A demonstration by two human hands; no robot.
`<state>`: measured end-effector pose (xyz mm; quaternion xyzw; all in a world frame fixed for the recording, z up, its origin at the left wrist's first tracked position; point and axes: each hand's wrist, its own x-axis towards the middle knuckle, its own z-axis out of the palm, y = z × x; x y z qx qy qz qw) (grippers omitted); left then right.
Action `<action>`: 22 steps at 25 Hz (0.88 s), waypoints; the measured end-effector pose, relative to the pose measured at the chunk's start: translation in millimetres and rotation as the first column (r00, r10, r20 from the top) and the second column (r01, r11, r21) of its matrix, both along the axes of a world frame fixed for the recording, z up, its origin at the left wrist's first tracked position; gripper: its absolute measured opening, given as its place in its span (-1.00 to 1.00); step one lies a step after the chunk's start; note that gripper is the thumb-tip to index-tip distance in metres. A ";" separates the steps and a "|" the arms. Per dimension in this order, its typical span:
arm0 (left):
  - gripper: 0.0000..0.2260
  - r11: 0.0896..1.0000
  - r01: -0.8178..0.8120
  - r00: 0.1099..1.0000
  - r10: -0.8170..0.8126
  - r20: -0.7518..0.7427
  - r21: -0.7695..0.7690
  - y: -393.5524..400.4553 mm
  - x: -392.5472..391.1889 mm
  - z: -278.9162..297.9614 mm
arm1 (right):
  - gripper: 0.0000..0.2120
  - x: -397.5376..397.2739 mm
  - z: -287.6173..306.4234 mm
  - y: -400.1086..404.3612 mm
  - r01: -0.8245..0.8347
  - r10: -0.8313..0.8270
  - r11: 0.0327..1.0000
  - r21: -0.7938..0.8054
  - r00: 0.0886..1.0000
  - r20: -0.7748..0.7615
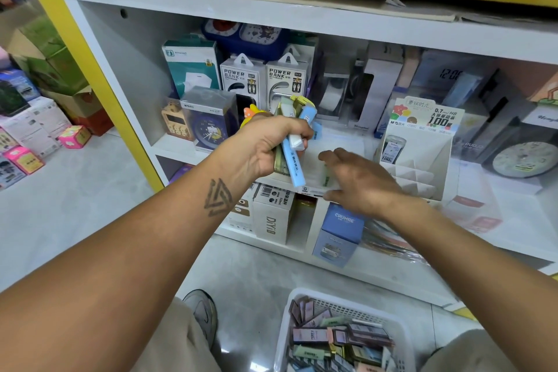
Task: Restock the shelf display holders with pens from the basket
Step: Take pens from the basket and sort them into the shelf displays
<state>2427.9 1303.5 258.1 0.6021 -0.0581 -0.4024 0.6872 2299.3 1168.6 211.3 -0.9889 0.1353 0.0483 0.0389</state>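
My left hand (pixel 265 145) grips a bunch of pastel pens (pixel 294 142), blue, yellow and green, held upright in front of the middle shelf. My right hand (pixel 359 181) hovers just right of them with fingers spread, over a clear holder (pixel 320 160) at the shelf's front edge; a green pen (pixel 326 178) lies partly under its fingers. Whether the hand touches that pen is hidden. The white basket (pixel 290 317) sits on the floor at the bottom, filled with several pastel pens (pixel 341 341). A white cardboard display holder (pixel 419 157) stands to the right on the shelf.
Power bank boxes (pixel 265 78), a clock box (pixel 208 118) and other boxed goods crowd the back of the shelf (pixel 169 145). Boxes (pixel 338 232) fill the lower shelf. A yellow frame post (pixel 99 75) rises at left. My shoe (pixel 202 311) rests beside the basket.
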 end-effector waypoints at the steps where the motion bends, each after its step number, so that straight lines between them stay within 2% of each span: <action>1: -0.82 1.000 0.015 1.000 -0.015 -0.005 0.000 -0.6 -0.9 -1.3 | -0.46 0.9 7.4 -1.9 0.034 -0.039 0.995 0.098 0.998 0.049; 3: -0.81 0.999 0.038 0.999 -0.038 -0.008 -0.003 -3.5 -3.3 -3.1 | -0.63 2.7 24.5 -4.0 0.077 -0.213 0.904 0.421 0.934 0.285; 4: -0.82 0.999 0.042 0.999 -0.042 -0.005 -0.003 -6.0 -4.7 -3.6 | -0.71 2.3 34.2 -4.2 0.046 -0.330 0.791 0.610 0.872 0.361; 5: -0.80 0.999 0.043 0.999 -0.043 0.001 -0.004 -8.2 -6.6 -3.9 | -0.75 0.7 43.2 -2.4 -0.018 -0.406 0.653 0.757 0.835 0.370; 6: -0.77 0.999 0.048 0.999 -0.048 0.006 -0.008 -10.7 -9.2 -4.2 | -0.76 -1.9 49.6 1.8 -0.083 -0.423 0.534 0.842 0.836 0.351; 7: -0.72 0.998 0.066 0.998 -0.066 0.001 -0.018 -13.3 -12.3 -4.3 | -0.73 -4.7 52.4 6.8 -0.122 -0.405 0.467 0.876 0.851 0.334; 8: -0.67 0.995 0.095 0.995 -0.095 -0.017 -0.033 -16.3 -16.2 -4.8 | -0.68 -6.3 52.1 12.0 -0.130 -0.384 0.453 0.882 0.865 0.324; 11: -0.64 0.988 0.137 0.988 -0.142 -0.068 -0.073 -24.2 -28.6 -5.8 | -0.60 -7.0 46.9 18.5 -0.083 -0.420 0.497 0.864 0.848 0.323; 14: -0.47 0.987 0.131 0.989 -0.137 -0.060 -0.087 -34.8 -35.0 -7.2 | -0.61 -10.9 47.9 10.4 -0.060 -0.459 0.489 0.870 0.830 0.315; 16: -0.39 0.988 0.136 0.989 -0.140 -0.053 -0.078 -41.4 -39.2 -6.1 | -0.67 -12.4 47.0 4.2 -0.019 -0.467 0.538 0.843 0.826 0.317; 18: -0.51 0.989 0.138 0.989 -0.141 -0.050 -0.050 -47.0 -41.2 -6.5 | -0.74 -13.6 46.4 -0.5 0.011 -0.495 0.538 0.843 0.813 0.305; 20: -0.75 0.990 0.134 0.989 -0.136 -0.056 -0.037 -51.9 -39.8 -8.3 | -0.79 -17.6 47.7 -9.1 0.011 -0.546 0.431 0.902 0.799 0.251; 22: -0.89 0.989 0.149 0.987 -0.150 -0.060 -0.025 -54.6 -35.9 -9.6 | -0.81 -23.8 50.4 -18.6 -0.011 -0.587 0.302 0.953 0.786 0.196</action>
